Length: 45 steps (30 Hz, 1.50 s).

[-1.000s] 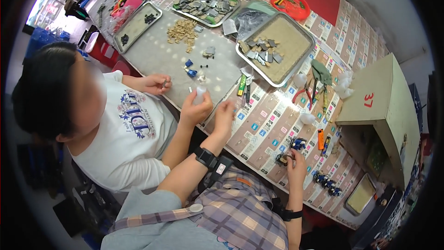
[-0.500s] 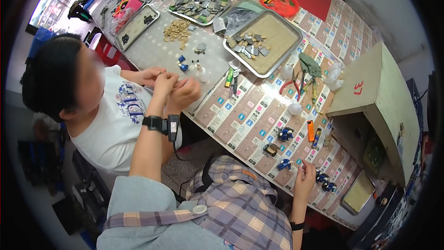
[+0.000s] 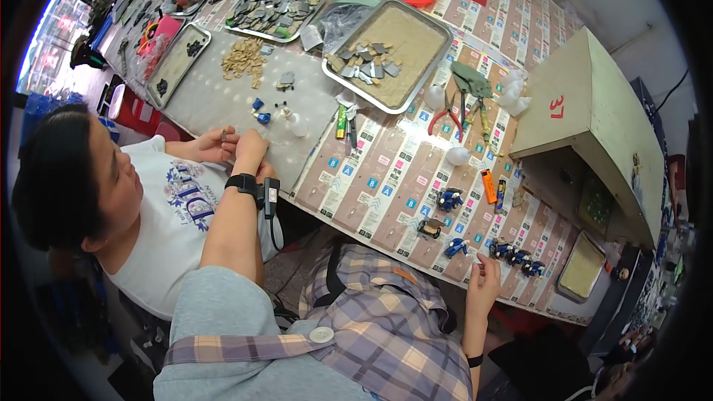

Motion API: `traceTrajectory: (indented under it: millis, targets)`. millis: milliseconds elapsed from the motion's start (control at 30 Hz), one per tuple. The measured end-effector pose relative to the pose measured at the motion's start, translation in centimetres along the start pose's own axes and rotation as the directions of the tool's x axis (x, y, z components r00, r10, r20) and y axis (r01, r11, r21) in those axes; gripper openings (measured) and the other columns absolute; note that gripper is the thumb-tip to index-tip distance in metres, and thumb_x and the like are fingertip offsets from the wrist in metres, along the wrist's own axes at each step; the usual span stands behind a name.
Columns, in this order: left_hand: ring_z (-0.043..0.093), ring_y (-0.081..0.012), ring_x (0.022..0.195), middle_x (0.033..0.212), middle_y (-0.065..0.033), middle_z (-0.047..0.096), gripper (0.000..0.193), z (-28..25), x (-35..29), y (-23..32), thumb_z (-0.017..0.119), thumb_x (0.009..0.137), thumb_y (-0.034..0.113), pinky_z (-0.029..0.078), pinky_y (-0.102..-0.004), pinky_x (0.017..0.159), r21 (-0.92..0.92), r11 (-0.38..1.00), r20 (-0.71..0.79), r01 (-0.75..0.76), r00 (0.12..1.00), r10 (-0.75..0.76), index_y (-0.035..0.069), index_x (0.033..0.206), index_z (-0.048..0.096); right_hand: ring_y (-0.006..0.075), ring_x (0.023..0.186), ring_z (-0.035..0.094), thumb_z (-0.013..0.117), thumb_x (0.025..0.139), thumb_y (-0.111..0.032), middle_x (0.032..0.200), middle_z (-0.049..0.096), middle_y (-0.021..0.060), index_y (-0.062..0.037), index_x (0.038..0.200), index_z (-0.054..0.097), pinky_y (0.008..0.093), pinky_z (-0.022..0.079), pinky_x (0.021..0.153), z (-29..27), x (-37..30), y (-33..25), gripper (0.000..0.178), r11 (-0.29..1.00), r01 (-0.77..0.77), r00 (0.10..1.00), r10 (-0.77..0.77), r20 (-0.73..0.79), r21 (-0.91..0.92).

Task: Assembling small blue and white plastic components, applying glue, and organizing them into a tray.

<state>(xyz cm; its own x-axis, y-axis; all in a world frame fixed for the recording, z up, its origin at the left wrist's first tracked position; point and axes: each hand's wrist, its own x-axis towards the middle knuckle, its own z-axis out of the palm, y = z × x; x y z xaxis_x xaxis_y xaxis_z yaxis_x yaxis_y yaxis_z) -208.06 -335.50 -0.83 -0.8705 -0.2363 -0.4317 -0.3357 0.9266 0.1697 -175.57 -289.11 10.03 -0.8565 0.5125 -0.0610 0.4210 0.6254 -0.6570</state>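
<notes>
My left hand [image 3: 251, 147] reaches across to a co-worker's hand [image 3: 214, 145], which pinches a small dark piece. The fingers of my left hand are bent and closed, and whatever they hold is hidden. At the front edge of the table, the fingers of my right hand [image 3: 486, 279] are curled together; a tiny pale spot shows at their tips, too small to name. Beside that hand lies a small blue figure [image 3: 456, 248]. Several more blue figures [image 3: 518, 258] stand in a row to its right. Farther back are another blue figure [image 3: 449, 199] and a brown-and-black piece [image 3: 429, 228].
A metal tray [image 3: 445, 43] with grey and tan chips stands mid-table, with red-handled pliers [image 3: 447, 122] to its right. A beige box-like hood [image 3: 568, 115] stands at right, a small tray [image 3: 581, 267] below it. White squeeze bottles [image 3: 296, 125] and an orange packet [image 3: 488, 186] lie about.
The whole view has shifted, so the table things sit farther left. My left hand has drawn a little closer to the co-worker's pinching hand. My right hand stays by the figures.
</notes>
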Motion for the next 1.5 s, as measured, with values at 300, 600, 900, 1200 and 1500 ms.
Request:
traceTrajectory:
  millis: [300,600,900,1200,1500]
  targets:
    - [0.059,-0.0381,0.088,0.089,-0.0243,0.061,0.022,0.1,0.0,1.7,0.054,0.074,0.014,0.048,-0.041,0.076,0.082,0.996,-0.129,-0.017,0.991,0.028,-0.001,0.088,0.062,0.0243,0.075,0.054,0.053,0.079,-0.004,0.085,0.053,0.0123,-0.0009,0.095,0.057,0.0323,0.044,0.066,-0.2,-0.1,0.0,0.017,0.999,0.011,0.999,-0.009,0.038,-0.037]
    - [0.06,-0.0132,0.071,0.084,-0.0074,0.061,0.025,-3.7,-13.5,6.1,0.058,0.083,0.012,0.049,-0.0205,0.062,-0.844,0.496,-0.178,-0.205,0.979,0.102,-0.004,0.102,0.056,0.0288,0.085,0.055,0.056,0.077,-0.005,0.09,0.056,0.0132,-0.0027,0.093,0.06,0.0329,0.044,0.075,-0.4,2.3,2.4,0.016,0.998,0.063,0.997,-0.063,0.053,0.014]
    - [0.06,-0.0126,0.064,0.076,-0.0091,0.062,0.012,3.2,-30.3,13.9,0.061,0.08,0.005,0.05,-0.0225,0.056,-0.913,0.331,0.387,0.238,0.759,0.524,-0.001,0.089,0.055,0.029,0.086,0.056,0.062,0.076,-0.017,0.093,0.057,0.014,-0.0046,0.103,0.057,0.0346,0.045,0.075,0.9,3.7,5.5,0.03,0.986,0.147,0.971,-0.13,0.202,-0.073]
    - [0.059,-0.0093,0.065,0.075,-0.0039,0.06,0.021,3.3,-35.3,17.8,0.063,0.08,0.008,0.049,-0.0209,0.059,-0.858,0.438,0.503,0.267,0.604,0.618,0.0,0.097,0.057,0.0201,0.067,0.059,0.067,0.072,-0.018,0.071,0.058,0.0093,-0.0033,0.097,0.059,0.0298,0.046,0.059,4.4,5.8,7.8,0.03,0.999,0.009,0.908,-0.023,0.419,0.034]
    - [0.06,-0.0112,0.076,0.086,-0.0056,0.059,0.028,1.7,-37.8,21.4,0.061,0.081,0.006,0.05,-0.0225,0.069,-0.861,0.354,0.504,0.364,0.531,0.681,-0.001,0.108,0.055,0.0128,0.079,0.06,0.06,0.079,-0.006,0.088,0.064,0.0078,0.0006,0.099,0.058,0.0252,0.049,0.068,-5.8,3.0,1.5,0.021,0.626,-0.388,0.828,-0.085,0.554,0.676]
